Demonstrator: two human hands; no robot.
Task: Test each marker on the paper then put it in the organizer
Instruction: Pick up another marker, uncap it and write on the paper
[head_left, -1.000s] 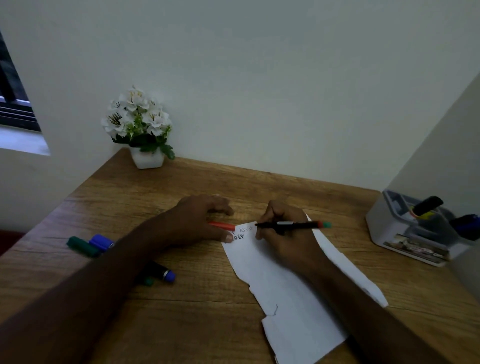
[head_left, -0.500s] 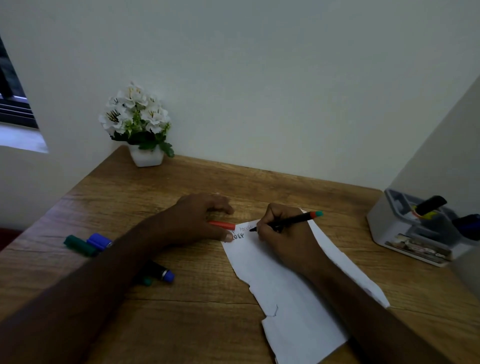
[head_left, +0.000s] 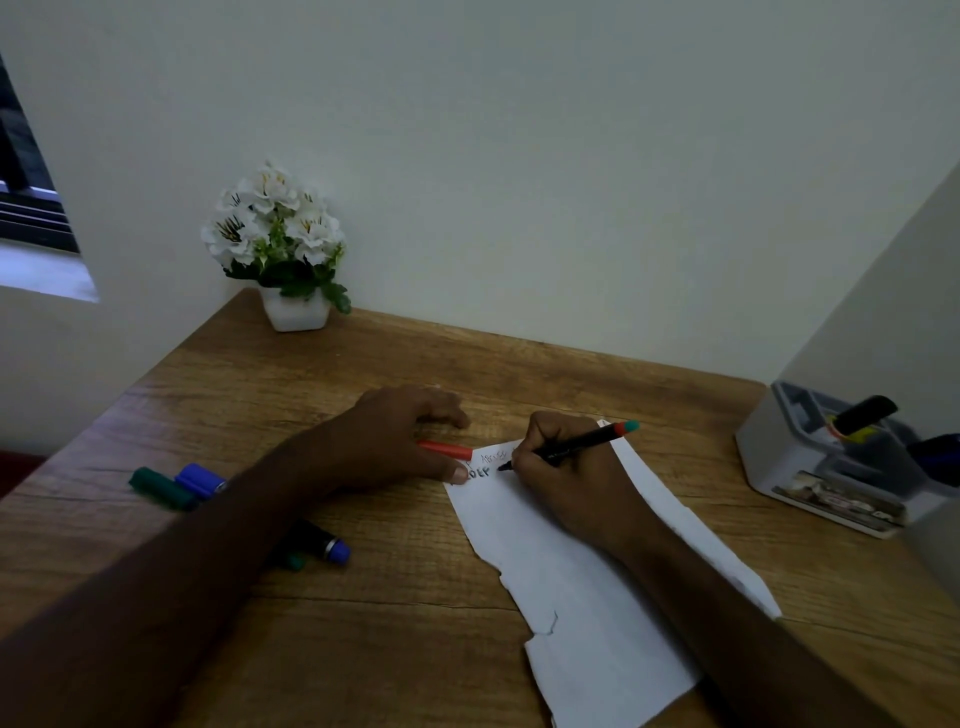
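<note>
A torn white paper (head_left: 582, 582) lies on the wooden desk (head_left: 389, 597). My right hand (head_left: 561, 483) grips a black marker (head_left: 576, 446) with a red and teal end, its tip touching the paper beside some written letters. My left hand (head_left: 400, 441) lies flat, its thumb pressing the paper's top left corner. A red cap (head_left: 445, 450) sticks out from under that hand. The grey organizer (head_left: 795, 457) stands at the right with dark markers in it.
Green and blue markers (head_left: 176, 486) lie at the left, partly hidden by my left forearm, their ends (head_left: 332, 551) showing below it. A white flower pot (head_left: 293, 312) stands at the back left corner by the wall.
The marker in my right hand has tilted from lying level to slanting, tip down on the paper, and the tip has moved a little along the line of writing. My left hand has stayed put.
</note>
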